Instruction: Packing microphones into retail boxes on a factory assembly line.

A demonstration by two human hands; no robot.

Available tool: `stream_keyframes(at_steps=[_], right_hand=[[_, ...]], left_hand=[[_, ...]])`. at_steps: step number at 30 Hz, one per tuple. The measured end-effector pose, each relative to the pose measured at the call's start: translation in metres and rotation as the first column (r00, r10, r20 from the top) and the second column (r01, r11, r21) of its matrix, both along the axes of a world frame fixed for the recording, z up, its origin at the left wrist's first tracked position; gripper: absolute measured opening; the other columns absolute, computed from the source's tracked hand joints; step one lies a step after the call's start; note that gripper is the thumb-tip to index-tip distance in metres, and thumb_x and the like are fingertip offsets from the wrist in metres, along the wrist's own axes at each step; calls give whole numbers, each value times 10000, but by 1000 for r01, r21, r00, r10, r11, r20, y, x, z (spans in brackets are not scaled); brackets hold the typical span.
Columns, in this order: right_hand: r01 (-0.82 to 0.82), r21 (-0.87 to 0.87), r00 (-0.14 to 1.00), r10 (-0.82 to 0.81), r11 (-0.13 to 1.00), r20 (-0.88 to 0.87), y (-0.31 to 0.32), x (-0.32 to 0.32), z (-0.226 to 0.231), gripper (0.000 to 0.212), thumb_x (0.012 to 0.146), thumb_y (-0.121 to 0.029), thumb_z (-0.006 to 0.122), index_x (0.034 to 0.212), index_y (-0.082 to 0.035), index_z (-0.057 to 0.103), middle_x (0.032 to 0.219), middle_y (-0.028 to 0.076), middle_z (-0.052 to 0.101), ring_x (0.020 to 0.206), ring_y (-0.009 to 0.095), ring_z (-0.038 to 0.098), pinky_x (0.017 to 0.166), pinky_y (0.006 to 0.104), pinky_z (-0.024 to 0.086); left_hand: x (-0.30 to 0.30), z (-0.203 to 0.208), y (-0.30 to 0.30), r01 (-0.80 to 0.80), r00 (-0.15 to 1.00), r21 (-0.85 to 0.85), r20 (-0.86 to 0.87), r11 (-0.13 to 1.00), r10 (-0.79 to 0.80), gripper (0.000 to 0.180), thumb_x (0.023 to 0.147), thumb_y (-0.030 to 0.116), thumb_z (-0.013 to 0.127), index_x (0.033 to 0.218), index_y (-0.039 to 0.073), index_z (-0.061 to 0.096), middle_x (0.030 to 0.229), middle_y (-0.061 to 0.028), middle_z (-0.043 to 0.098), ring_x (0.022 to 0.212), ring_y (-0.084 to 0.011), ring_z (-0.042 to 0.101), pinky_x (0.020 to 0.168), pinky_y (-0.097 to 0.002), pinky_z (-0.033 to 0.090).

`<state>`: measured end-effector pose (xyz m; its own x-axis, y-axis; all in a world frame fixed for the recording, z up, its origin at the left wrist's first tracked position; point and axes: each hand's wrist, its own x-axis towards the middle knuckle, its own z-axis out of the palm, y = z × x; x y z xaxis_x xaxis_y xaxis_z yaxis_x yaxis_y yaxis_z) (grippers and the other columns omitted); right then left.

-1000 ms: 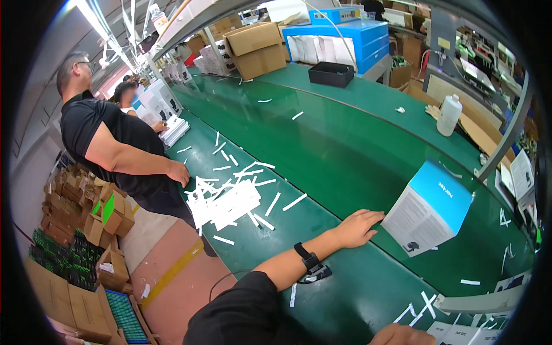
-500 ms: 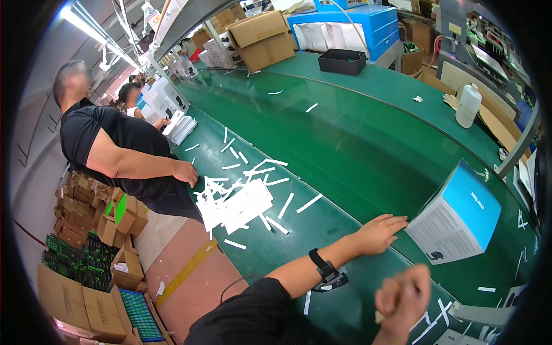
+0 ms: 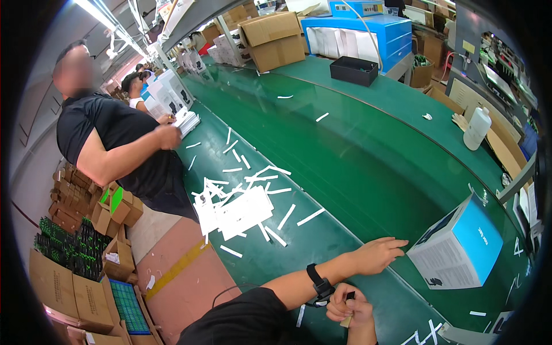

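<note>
"Black wristband noted on wearer's L wrist. State of L hand?"

"Released. Palm down, fingers loosely extended, tips just beside the left edge of blue-and-white box. Contact can't be confirmed."

"R hand?"

"Clenched on a small item, dark & tan bits showing; mostly hidden, ID not poss. Pos.: left of box & nearer wearer, close by the wristband."

"Box itself?"

"Sits on green belt, immed. right of L fingertips. White printed face & blue face both visible."

"Surroundings, working out from box?"

"Left of box, on green bench: loose white strips, then an untidy heap of white sheets, some overlapping. Another strip on near side of box."

"Farther left?"

"Co-worker in black shirt, well left of box, arm bent, nearer hand blurred, beside a stack of white papers. Brown cartons on floor, far left & lower than box."

"Beyond box?"

"White bottle on far side of belt, approx. straight past box. Black tray, large blue unit & brown carton sit farther off, beyond & to left of box."
</note>
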<state>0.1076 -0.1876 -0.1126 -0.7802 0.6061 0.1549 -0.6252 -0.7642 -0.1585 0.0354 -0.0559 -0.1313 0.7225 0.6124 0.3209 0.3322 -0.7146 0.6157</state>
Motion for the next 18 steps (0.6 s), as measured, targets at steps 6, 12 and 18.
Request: stream_keyframes(at_steps=[6, 12, 18], right_hand=[[35, -59, 998, -32, 998, 50, 3, 2, -1, 220, 921, -182, 613, 990, 14, 538, 584, -10, 359, 508, 78, 338, 483, 248, 270], [61, -55, 998, -61, 997, 9, 3, 0, 0, 214, 928, -175, 603, 1010, 14, 544, 585, -6, 364, 518, 86, 352, 487, 256, 279], [68, -79, 998, -68, 995, -8, 5, -2, 0, 197, 935, -164, 585, 1020, 9, 544, 593, -6, 371, 520, 89, 356, 486, 254, 286]], left_hand=[[1, 3, 0, 10, 1000, 10, 18, 1000, -11, 293, 838, 14, 589, 1129, 25, 625, 1414, -138, 491, 1198, -349, 542, 1085, -413, 415], [3, 3, -1, 16, 999, 47, 33, 999, -18, 279, 844, -4, 561, 1111, 23, 637, 1400, -140, 505, 1195, -347, 544, 1037, -411, 445], [1, 0, 0, 31, 998, -11, 47, 999, -31, 263, 858, -3, 550, 1104, 13, 642, 1398, -139, 509, 1195, -340, 542, 1013, -409, 454]])
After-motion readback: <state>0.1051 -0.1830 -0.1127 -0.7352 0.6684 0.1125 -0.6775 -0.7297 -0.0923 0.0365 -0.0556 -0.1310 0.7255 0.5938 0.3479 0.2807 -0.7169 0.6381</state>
